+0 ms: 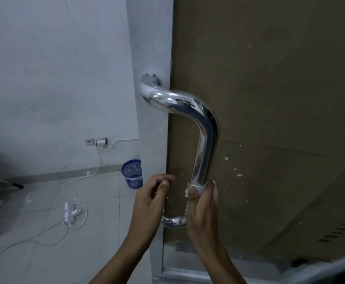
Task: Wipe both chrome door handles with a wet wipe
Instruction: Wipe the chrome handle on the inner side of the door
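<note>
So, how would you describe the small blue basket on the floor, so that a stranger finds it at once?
Start at the bent chrome door handle that the right hand grips through a white wet wipe. Look left past the pale door edge, down to the tiled floor by the wall. There stands the blue plastic mesh wastebasket, the only blue, round container among white cables.

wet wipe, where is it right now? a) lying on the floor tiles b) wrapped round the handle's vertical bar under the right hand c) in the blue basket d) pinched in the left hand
b: the white wet wipe shows at the top of the right hand, which grips it round the chrome handle; the left hand holds nothing.
</note>
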